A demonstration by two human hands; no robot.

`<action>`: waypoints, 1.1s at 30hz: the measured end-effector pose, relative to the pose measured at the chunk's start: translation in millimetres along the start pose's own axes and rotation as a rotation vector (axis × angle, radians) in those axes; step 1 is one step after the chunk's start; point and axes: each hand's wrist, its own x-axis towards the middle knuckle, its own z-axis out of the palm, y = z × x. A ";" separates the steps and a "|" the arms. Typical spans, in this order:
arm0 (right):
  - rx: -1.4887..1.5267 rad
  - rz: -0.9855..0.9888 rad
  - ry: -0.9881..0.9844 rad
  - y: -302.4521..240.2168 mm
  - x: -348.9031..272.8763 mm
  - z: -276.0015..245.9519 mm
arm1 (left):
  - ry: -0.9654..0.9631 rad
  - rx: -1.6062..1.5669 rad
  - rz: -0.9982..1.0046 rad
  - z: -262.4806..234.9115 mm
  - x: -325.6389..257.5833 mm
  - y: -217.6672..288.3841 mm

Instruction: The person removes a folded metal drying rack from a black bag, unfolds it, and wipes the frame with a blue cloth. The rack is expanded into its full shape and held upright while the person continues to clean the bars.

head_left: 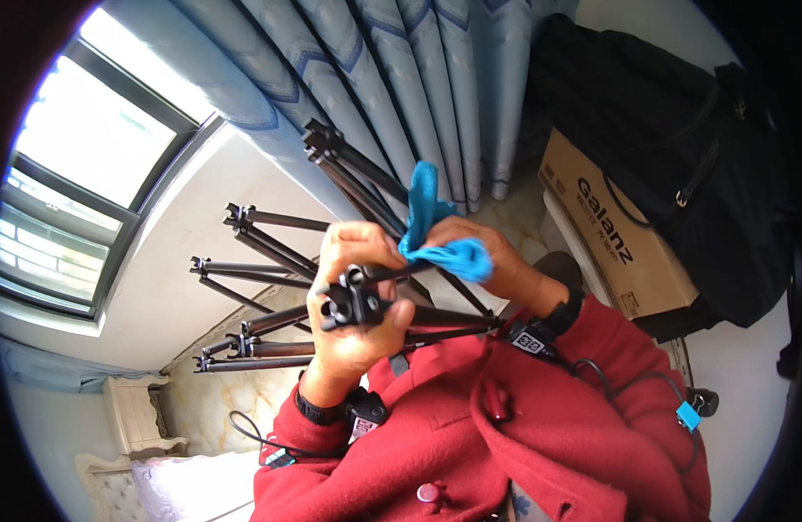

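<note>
A folding frame of black metal tubes with jointed end brackets [353, 300] spreads out in front of me, several of its legs reaching to the left and up toward the curtain. My left hand [344, 326] is closed around the frame near one of these brackets, thumb along the tube. In my right hand [497, 261] is a bright blue cloth [427, 213], bunched and draped across a thin tube just beyond the left hand. The cloth covers the right fingertips and part of that tube. Both wrists wear dark bands with small black devices.
Pale blue curtains [401, 96] hang ahead, beside a dark-framed window [105, 148] at the left. On the right stand a brown cardboard box [627, 235] and a large black bag [644, 113] partly over it. A bed [192, 487] lies at the lower left, near a cream cabinet [140, 413].
</note>
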 end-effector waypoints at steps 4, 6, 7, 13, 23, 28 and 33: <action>-0.306 0.181 -0.153 50.9 -45.3 -27.7 | 0.008 -0.152 -0.132 -8.1 -14.5 7.2; -0.405 0.488 -0.196 65.4 -57.9 -39.1 | 0.025 -0.176 -0.121 -11.4 -18.6 9.5; -0.132 0.544 -0.078 67.3 -58.3 -44.4 | 0.021 -0.173 -0.110 -12.8 -19.5 10.1; 0.601 0.601 0.268 12.8 16.8 -49.3 | -0.112 -0.067 0.070 1.1 -9.3 6.5; 0.134 0.920 -0.059 9.2 -10.3 -17.8 | -0.307 -0.111 -0.017 22.5 4.7 6.3; 0.733 0.556 0.608 -28.9 22.9 -71.9 | -0.308 -0.116 -0.021 33.0 6.9 3.6; 0.221 0.128 0.543 -69.1 48.9 -98.8 | -0.325 -0.133 -0.041 39.2 12.3 1.3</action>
